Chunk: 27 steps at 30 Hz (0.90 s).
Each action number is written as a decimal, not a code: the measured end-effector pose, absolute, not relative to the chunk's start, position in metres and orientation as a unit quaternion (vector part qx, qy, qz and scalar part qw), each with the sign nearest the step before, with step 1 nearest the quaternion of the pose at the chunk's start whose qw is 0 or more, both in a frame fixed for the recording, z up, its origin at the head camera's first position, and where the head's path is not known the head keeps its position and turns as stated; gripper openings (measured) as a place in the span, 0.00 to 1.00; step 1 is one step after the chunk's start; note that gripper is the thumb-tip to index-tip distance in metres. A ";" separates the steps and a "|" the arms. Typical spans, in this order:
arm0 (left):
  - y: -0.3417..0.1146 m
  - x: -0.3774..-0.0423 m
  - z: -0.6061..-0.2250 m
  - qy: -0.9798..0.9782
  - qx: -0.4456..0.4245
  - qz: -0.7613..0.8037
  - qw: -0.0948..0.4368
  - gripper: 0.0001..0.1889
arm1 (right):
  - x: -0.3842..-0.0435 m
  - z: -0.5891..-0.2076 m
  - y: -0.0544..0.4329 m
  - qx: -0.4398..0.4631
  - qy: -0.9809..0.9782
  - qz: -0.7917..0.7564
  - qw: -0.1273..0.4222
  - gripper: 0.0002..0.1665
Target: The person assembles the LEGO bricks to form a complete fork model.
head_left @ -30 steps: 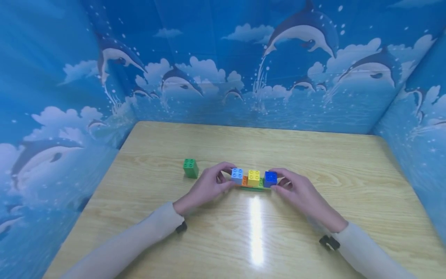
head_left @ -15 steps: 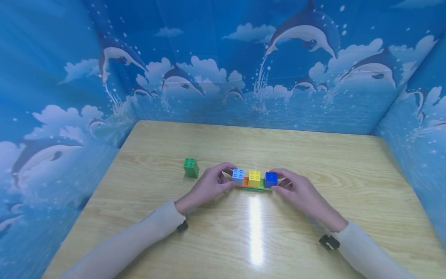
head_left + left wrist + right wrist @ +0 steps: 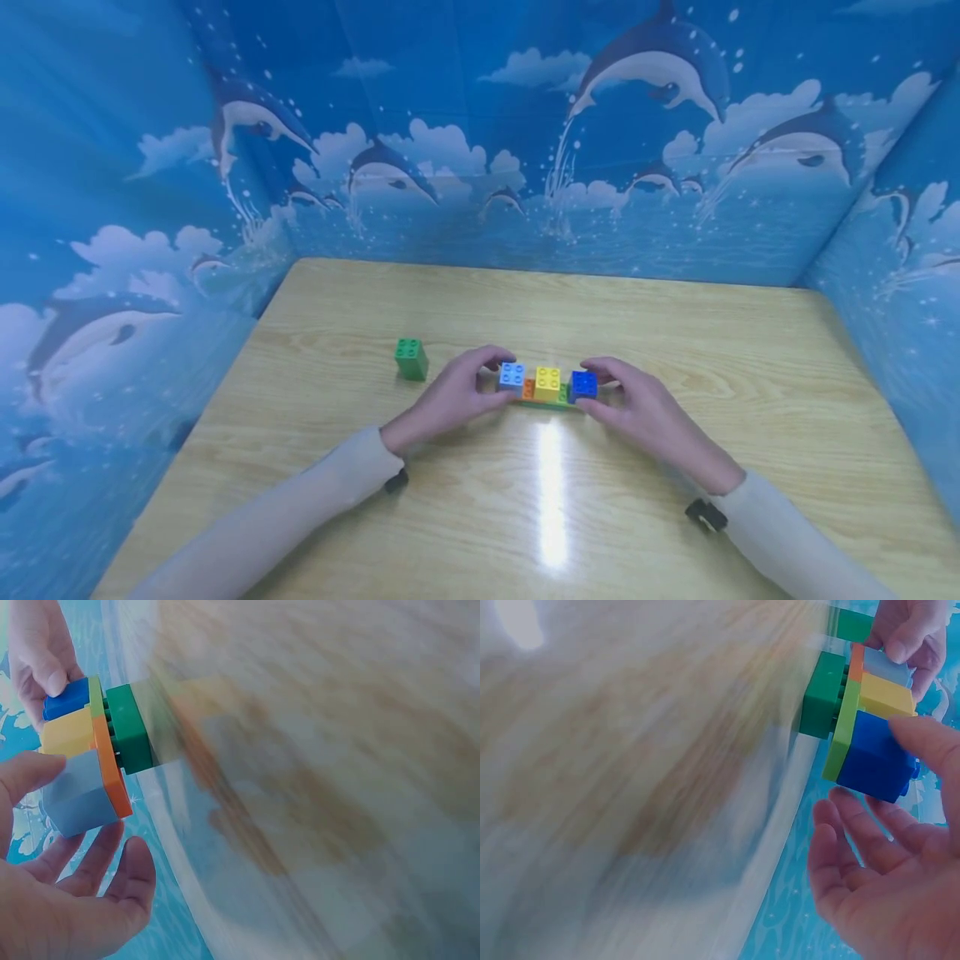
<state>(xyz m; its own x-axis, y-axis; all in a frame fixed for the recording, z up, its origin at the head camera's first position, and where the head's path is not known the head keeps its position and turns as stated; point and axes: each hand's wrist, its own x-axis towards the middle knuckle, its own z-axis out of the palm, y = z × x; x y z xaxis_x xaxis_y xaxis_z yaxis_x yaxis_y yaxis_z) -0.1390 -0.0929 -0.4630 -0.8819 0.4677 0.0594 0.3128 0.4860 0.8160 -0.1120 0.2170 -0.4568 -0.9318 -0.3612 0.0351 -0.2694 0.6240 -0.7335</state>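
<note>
In the head view, a row of building blocks sits mid-table between the hands. On top are a light blue block point(image 3: 512, 377), a yellow block point(image 3: 547, 382) and a dark blue block point(image 3: 583, 385). Below them lie a thin orange plate point(image 3: 111, 769) and a lime green plate point(image 3: 842, 735). Under the plates is a dark green block point(image 3: 129, 727), with studs showing in the gap. My left hand point(image 3: 468, 387) holds the light blue block between thumb and fingers. At the opposite end, my right hand point(image 3: 633, 404) holds the dark blue block likewise.
A tall green block point(image 3: 411, 360) stands alone on the wooden table point(image 3: 337, 308), left of my left hand. Blue dolphin-print cloth point(image 3: 465, 200) hangs along the back and both sides.
Both hands have shifted slightly inward, their thumbs reaching farther along the front of the end blocks. The row and the lone green block stay about where they were.
</note>
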 end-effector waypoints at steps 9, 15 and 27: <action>-0.082 -0.141 -0.465 0.831 0.235 0.494 0.099 0.24 | -0.117 -0.456 0.204 -0.203 0.876 -0.436 0.043 0.30; -0.076 -0.142 -0.465 0.816 0.232 0.519 0.106 0.23 | -0.119 -0.456 0.196 -0.215 0.867 -0.447 0.051 0.30; -0.071 -0.144 -0.464 0.810 0.235 0.525 0.115 0.14 | -0.121 -0.456 0.191 -0.217 0.866 -0.449 0.037 0.20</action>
<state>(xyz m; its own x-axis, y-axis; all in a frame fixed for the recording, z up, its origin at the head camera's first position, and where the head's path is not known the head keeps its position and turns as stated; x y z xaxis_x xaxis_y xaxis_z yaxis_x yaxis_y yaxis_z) -0.1441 -0.0714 -0.4644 -0.8632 0.5013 0.0601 0.2594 0.3382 0.9046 -0.1211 0.1910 -0.4561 -0.9032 -0.4090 0.1304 -0.3420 0.5019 -0.7945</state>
